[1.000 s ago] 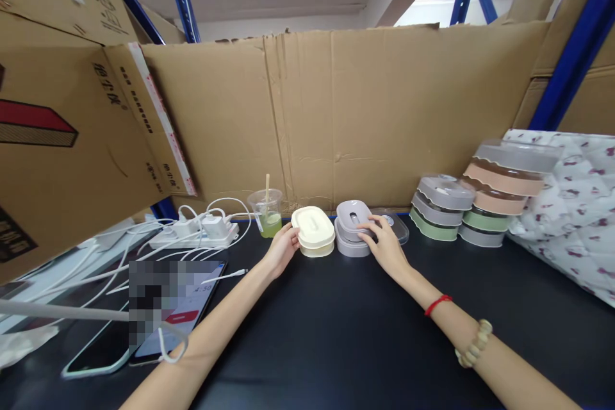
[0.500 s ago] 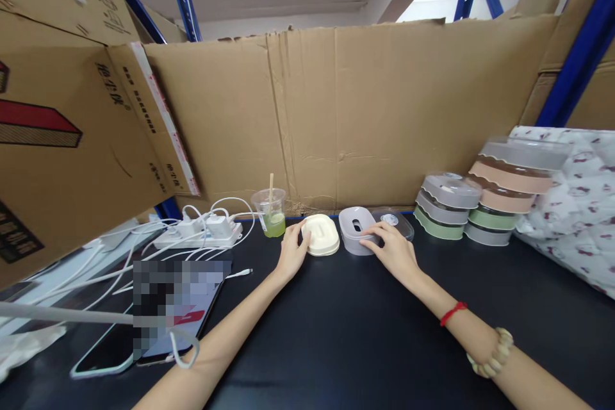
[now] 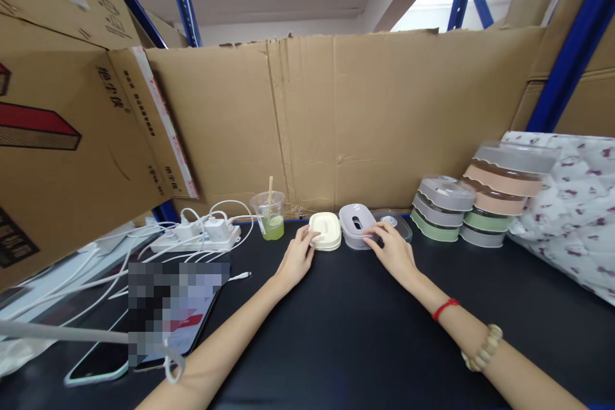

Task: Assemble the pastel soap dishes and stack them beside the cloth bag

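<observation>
Near the back of the black table sits a small cream lidded box. The fingertips of my left hand are closed on its left edge, with the index finger over the lid's rim. Just to its right stands a lilac-grey box with a dark oval slot in its top. My right hand pinches the right side of this box between thumb and fingers. Behind that hand lies a clear plastic lid with a round pale label, partly hidden by my fingers.
Stacked clear-lidded containers and a taller stack stand at the right, beside a patterned white quilted bag. A cup of green drink, a power strip with cables and a tablet are on the left. Cardboard walls the back.
The cream box has shifted slightly right, closer to the lilac-grey box. My left hand's fingers have drawn together at its edge. My right hand stays on the lilac-grey box.
</observation>
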{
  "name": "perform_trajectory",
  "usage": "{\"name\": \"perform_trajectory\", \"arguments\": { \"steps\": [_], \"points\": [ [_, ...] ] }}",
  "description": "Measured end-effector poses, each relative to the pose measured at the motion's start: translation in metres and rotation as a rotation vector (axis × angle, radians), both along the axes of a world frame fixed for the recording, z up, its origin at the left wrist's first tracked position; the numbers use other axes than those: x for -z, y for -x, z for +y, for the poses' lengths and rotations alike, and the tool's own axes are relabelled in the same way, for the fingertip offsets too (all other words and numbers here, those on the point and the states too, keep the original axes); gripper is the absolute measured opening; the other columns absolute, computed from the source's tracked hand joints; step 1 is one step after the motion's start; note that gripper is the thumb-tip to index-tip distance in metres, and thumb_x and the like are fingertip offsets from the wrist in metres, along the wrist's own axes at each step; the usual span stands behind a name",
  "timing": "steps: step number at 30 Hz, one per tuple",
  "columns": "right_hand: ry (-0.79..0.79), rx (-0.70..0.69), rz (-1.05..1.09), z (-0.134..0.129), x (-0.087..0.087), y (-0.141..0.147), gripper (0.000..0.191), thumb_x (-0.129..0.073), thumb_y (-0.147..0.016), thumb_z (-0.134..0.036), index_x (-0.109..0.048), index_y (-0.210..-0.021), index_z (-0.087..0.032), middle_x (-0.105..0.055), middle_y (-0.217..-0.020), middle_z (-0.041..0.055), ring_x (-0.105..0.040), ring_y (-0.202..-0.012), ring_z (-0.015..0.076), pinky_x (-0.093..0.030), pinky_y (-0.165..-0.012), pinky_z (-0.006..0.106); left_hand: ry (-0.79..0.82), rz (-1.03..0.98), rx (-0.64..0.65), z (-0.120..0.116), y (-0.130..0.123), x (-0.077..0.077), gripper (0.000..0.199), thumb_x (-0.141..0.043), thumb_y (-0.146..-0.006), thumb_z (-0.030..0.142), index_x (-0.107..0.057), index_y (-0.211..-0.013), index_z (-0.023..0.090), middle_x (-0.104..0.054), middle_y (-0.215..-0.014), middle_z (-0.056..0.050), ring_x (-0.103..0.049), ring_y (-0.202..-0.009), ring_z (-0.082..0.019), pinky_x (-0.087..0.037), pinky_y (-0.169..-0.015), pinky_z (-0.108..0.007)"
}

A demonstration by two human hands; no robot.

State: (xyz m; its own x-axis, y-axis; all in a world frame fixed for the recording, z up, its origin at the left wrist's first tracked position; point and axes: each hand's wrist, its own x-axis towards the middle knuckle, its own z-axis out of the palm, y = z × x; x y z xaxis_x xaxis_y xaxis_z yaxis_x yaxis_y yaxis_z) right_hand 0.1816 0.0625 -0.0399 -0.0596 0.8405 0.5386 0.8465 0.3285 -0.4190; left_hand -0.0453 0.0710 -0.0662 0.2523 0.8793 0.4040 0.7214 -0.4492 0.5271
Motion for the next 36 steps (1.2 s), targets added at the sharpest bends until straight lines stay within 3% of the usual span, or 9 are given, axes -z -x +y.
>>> {"name": "perform_trajectory", "arguments": {
  "steps": [3,6,10,14,18,22,36],
  "points": [
    [0.017,0.016,0.039,0.004,0.002,-0.001,0.025,-0.046,-0.078,-0.018,-0.065,-0.096,-0.017,-0.055,-0.108,0.0096,-0.059,-0.093,0.0215,-0.051,-0.072,0.033,-0.070,0.003,0.042,0.000,0.001,0.002,0.032,-0.040,-0.083,0.017,-0.055,-0.112,0.014,-0.042,-0.125,-0.015,-0.049,-0.114,-0.021,-0.041,-0.097,-0.035],
    [0.055,0.047,0.073,0.003,-0.002,-0.002,0.036,-0.043,-0.077,-0.016,-0.059,-0.110,-0.015,-0.052,-0.111,0.0112,-0.060,-0.086,0.0182,-0.050,-0.068,0.031,-0.165,0.048,0.104,-0.002,0.002,0.001,0.026,-0.046,-0.082,0.022,-0.056,-0.106,0.016,-0.046,-0.121,-0.013,-0.049,-0.112,-0.022,-0.042,-0.095,-0.037],
    [0.227,0.065,0.042,-0.006,-0.010,0.001,0.031,-0.046,-0.080,-0.018,-0.054,-0.109,-0.019,-0.057,-0.099,0.0044,-0.057,-0.072,0.0129,-0.045,-0.063,0.026,-0.287,0.109,0.172,-0.011,-0.004,-0.003,0.022,-0.040,-0.085,0.019,-0.057,-0.097,0.016,-0.053,-0.109,-0.011,-0.054,-0.099,-0.020,-0.045,-0.086,-0.036],
    [0.485,-0.001,-0.071,-0.016,-0.014,0.006,0.031,-0.050,-0.082,-0.019,-0.047,-0.113,-0.020,-0.060,-0.086,-0.0028,-0.055,-0.074,0.0117,-0.038,-0.070,0.026,-0.130,0.225,0.304,-0.027,-0.018,-0.012,0.018,-0.040,-0.083,0.013,-0.057,-0.088,0.014,-0.056,-0.088,-0.005,-0.055,-0.082,-0.014,-0.046,-0.080,-0.028],
    [0.542,-0.080,-0.206,-0.022,-0.018,0.007,0.019,-0.049,-0.085,-0.024,-0.052,-0.103,-0.019,-0.058,-0.089,-0.0014,-0.053,-0.078,0.0113,-0.035,-0.069,0.024,0.068,0.335,0.231,-0.043,-0.029,-0.021,0.023,-0.042,-0.084,0.014,-0.056,-0.102,0.014,-0.055,-0.096,-0.007,-0.054,-0.089,-0.016,-0.044,-0.086,-0.032],
    [0.550,-0.118,-0.294,-0.023,-0.021,0.007,0.018,-0.046,-0.087,-0.024,-0.056,-0.101,-0.019,-0.055,-0.092,0.0011,-0.051,-0.081,0.0117,-0.034,-0.068,0.023,0.151,0.367,0.186,-0.050,-0.032,-0.027,0.027,-0.041,-0.087,0.017,-0.055,-0.110,0.014,-0.054,-0.102,-0.008,-0.051,-0.099,-0.019,-0.040,-0.093,-0.035],
    [0.475,-0.215,-0.273,-0.022,-0.017,0.003,0.018,-0.052,-0.081,-0.020,-0.059,-0.097,-0.018,-0.056,-0.080,0.0014,-0.052,-0.071,0.0121,-0.038,-0.064,0.024,0.187,0.447,0.196,-0.057,-0.027,-0.039,0.029,-0.042,-0.087,0.018,-0.053,-0.114,0.013,-0.056,-0.094,-0.006,-0.053,-0.090,-0.016,-0.041,-0.087,-0.029]
  ]
}}
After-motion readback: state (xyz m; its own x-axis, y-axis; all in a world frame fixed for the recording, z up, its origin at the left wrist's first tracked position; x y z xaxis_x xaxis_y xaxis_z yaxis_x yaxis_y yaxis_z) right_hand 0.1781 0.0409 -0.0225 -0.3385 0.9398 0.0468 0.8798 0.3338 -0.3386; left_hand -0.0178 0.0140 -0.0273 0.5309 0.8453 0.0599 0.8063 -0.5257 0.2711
